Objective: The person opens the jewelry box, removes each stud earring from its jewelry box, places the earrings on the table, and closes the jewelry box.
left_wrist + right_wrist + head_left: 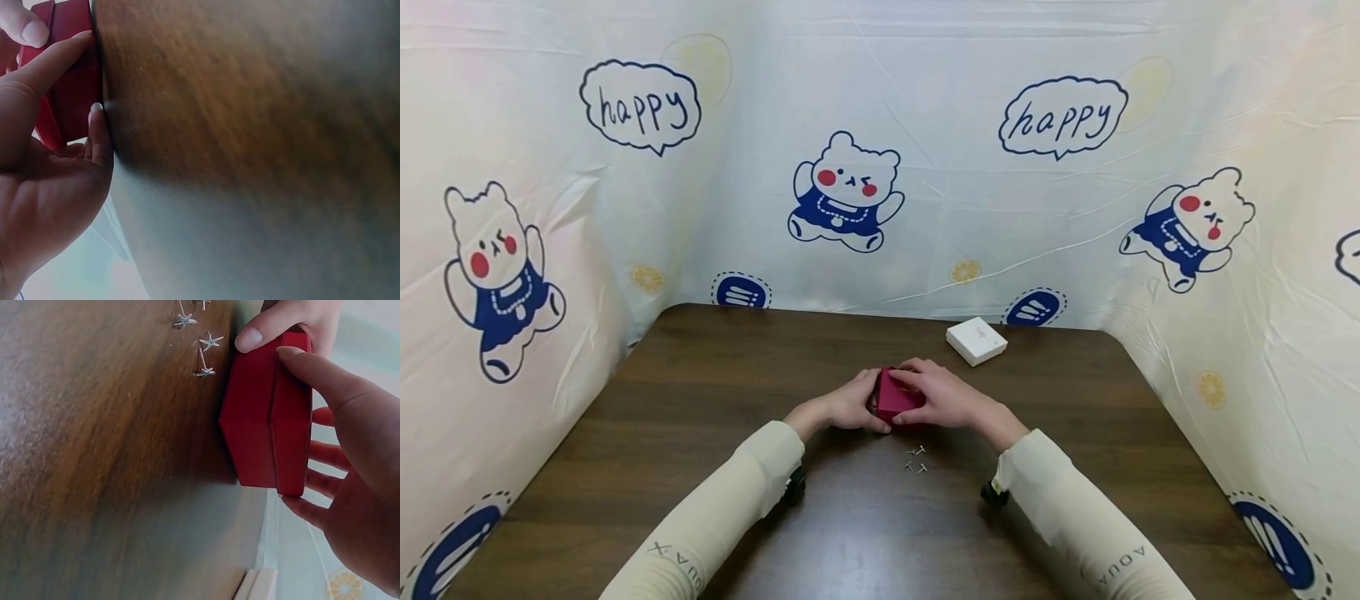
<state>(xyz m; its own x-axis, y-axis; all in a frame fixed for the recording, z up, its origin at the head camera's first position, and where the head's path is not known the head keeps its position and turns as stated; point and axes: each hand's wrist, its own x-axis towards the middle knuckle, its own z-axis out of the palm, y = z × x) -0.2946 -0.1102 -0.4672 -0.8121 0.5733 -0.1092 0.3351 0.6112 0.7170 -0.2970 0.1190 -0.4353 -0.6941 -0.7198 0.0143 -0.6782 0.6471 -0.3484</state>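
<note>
A red lidded box (897, 400) stands on the table between both hands, its lid (291, 434) seated on the base. My left hand (850, 403) grips the box from the left, with thumb and fingers along its lower part in the left wrist view. From above and the right, my right hand (947, 395) holds the lid, thumb on the near side and fingers over the far edge. Near the box lie several silver star-shaped stud earrings (210, 342), tiny in the head view. What the box contains is hidden.
A white flat box (976, 342) with faint lettering lies at the back right of the dark wooden table (760, 350). A printed cloth (940, 217) hangs behind and along both sides.
</note>
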